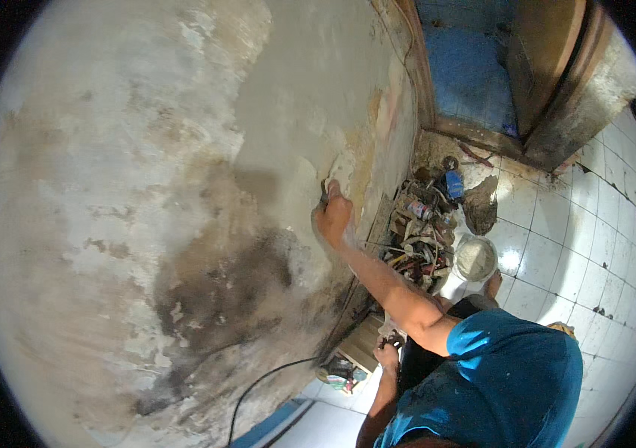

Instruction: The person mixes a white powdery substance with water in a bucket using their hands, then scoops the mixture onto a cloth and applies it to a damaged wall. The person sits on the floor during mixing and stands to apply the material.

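My right hand (335, 216) presses against the wall (109, 246), its fingers closed round a flat spreading tool, mostly hidden, that looks like a putty knife. Pale wet filler (343, 170) shows just beyond the fingers. Above this hand spreads a smooth grey coat (303, 82); left of and below it the wall is blotchy, peeling and dark-stained. Down near my body, my left hand (387, 354) is closed round a dark handle, with a whitish smeared piece at its end; what tool it is I cannot make out. A round bucket (475, 258) of pale paste stands on the floor.
A heap of tools and scraps (422, 231) lies along the wall's foot, with a blue packet (454, 184) and a mortar-crusted piece (481, 205) beside it. A wooden box (363, 342) stands near my left hand. A black cable (258, 384) curves below. Beyond is a doorway (467, 71).
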Demonstrator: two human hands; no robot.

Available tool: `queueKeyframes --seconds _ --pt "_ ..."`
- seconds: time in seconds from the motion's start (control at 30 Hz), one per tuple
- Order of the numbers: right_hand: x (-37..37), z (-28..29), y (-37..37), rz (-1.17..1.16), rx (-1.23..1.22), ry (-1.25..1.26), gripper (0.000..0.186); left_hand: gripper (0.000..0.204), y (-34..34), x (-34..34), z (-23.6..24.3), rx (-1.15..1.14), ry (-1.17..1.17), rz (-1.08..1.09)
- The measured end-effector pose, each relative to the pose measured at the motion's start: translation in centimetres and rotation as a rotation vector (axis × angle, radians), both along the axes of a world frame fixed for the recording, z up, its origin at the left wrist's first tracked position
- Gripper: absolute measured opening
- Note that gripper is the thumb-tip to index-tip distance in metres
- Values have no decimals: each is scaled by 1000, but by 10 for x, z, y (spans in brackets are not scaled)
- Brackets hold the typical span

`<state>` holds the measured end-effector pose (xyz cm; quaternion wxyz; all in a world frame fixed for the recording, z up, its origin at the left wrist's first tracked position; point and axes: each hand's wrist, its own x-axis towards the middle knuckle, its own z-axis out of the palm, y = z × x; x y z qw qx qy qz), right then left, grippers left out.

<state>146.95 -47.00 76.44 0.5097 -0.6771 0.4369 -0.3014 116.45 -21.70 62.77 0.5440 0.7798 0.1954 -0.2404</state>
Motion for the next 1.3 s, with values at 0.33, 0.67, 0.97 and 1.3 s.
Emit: queueKeyframes --seconds 0.33,0.67,0.97,1.3 --pt "-56 -30 17 -73 -93 139 23 26 38 31 2 -165 -66 85" --pt "10 -87 -104 0 -75 171 25 19 43 43 -21 -223 -123 -16" --pt "6 63 42 -75 -228 -134 42 13 27 55 11 -154 -231 -69" --pt "-97 76 138 108 -371 -504 51 28 41 61 7 -11 -343 -229"
